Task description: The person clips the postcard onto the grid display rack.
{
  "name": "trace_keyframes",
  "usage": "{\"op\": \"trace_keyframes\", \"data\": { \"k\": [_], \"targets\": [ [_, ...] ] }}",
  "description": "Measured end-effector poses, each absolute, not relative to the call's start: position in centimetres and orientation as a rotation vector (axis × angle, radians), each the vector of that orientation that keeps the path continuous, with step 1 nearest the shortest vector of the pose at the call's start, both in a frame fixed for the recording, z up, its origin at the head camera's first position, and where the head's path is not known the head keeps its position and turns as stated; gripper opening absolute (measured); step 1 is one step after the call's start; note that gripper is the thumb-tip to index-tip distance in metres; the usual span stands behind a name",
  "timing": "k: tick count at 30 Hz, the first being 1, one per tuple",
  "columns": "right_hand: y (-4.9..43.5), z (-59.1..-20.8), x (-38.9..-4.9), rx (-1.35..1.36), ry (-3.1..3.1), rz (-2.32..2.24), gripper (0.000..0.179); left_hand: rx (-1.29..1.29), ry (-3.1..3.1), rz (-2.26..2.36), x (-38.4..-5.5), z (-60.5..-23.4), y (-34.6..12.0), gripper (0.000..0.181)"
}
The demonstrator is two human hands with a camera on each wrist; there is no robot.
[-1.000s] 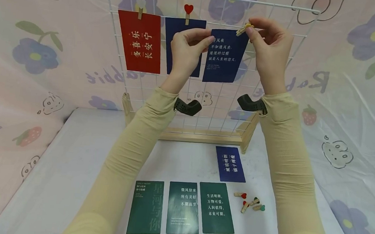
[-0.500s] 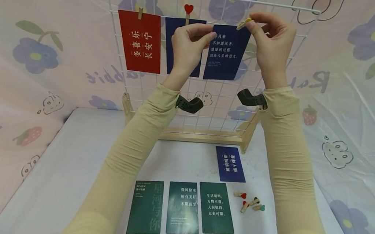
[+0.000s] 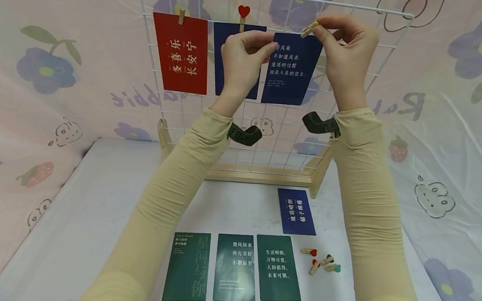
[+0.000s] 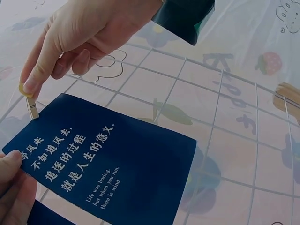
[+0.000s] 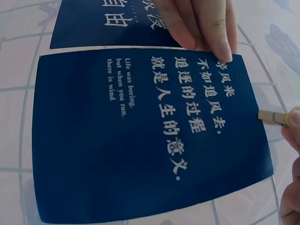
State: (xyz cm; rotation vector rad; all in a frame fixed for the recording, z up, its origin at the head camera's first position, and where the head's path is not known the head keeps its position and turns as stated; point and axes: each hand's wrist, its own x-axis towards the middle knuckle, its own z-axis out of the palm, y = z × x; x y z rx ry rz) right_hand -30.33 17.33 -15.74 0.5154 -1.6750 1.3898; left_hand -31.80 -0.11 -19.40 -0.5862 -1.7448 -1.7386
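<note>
My left hand (image 3: 245, 58) pinches the upper left corner of a dark blue card (image 3: 291, 74) printed with white text, holding it upright against a white wire grid (image 3: 363, 74). In my right hand (image 3: 348, 55), thumb and forefinger pinch a small wooden clothespin (image 3: 307, 31) with a yellow top. Its tip sits right at the card's top edge, as the clothespin (image 5: 272, 117) in the right wrist view also shows. Left of this card hangs another blue card (image 3: 227, 59) under a red heart clothespin (image 3: 243, 16), partly hidden by my left hand. A red card (image 3: 180, 56) hangs farther left.
The grid stands on a wooden base (image 3: 260, 175). On the white table (image 3: 105, 196) lie a blue card (image 3: 297, 211) and three green cards, one of them the middle card (image 3: 236, 268). Several clothespins (image 3: 326, 260) lie to their right.
The blue card has risen slightly against the grid in my left hand. My right hand has moved up and a little left, bringing the clothespin from over the card's corner to its top edge.
</note>
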Motion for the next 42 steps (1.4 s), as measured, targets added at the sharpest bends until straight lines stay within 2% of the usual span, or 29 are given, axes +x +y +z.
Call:
{"op": "trace_keyframes", "data": {
  "k": [19, 29, 36, 42],
  "targets": [
    [17.3, -15.0, -31.3, 0.509, -1.886, 1.228, 0.005, -0.535, -1.792, -1.699, -31.5, -19.0, 0.1, 0.019],
    [16.1, -14.5, -30.3, 0.432, -2.013, 1.093, 0.015, -0.535, -1.801, -1.688, -31.5, -19.0, -0.1, 0.019],
    [16.1, -14.5, -30.4, 0.436, -1.994, 1.157, 0.010, -0.531, -1.826, -1.686, -31.5, -18.9, -0.1, 0.020],
    [15.9, -14.9, -30.2, 0.440, -1.973, 1.217, 0.013, -0.562, -1.825, -1.644, -31.6, -19.2, -0.3, 0.019]
  ]
}}
